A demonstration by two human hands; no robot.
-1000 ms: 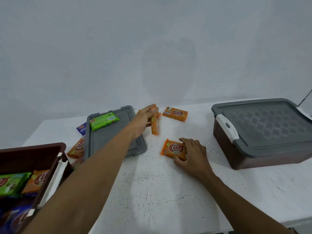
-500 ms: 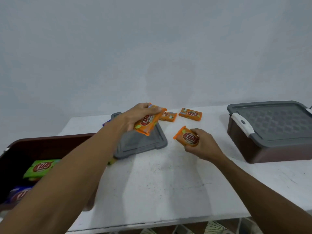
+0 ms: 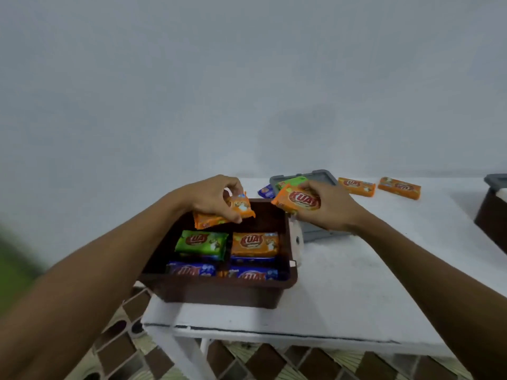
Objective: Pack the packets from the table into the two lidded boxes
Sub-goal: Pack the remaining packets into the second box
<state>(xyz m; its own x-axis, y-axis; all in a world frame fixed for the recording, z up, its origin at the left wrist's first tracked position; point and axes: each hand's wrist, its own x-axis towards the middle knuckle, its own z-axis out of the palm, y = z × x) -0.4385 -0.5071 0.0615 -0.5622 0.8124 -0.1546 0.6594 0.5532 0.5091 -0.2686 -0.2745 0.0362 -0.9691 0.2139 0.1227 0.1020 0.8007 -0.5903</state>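
The open brown box (image 3: 219, 290) sits at the near corner of the bench (image 3: 356, 283). Inside it, 2 blue packets (image 3: 192, 269) lie along the near wall. Behind them a green packet (image 3: 201, 240) and an orange packet (image 3: 255, 243) lie side by side.

Over the far half of the box, the left hand (image 3: 211, 196) has its grip clenched on a tilted packet (image 3: 216, 216). Thumb and fingertips pinch its right end, so the rest hangs free.

At the box's far right corner, the right hand (image 3: 332, 209) grasps a label-up packet (image 3: 297, 200), fingers wrapped round its right side.

These packets look light, with slick, crinkly wrappers and probably brittle contents. A gentle pinch across the short width should suit them better than a squeeze in the middle, and an end hold like the left hand's could slip.

Just beyond the box, the grey lid (image 3: 315, 231) lies flat with a second green packet (image 3: 292, 181) on it and a small blue packet (image 3: 265, 191) beside it.

Farther right, 2 orange packets (image 3: 356, 185) and (image 3: 399, 187) are not yet packed. The second box (image 3: 491, 215) shows only at the right edge.
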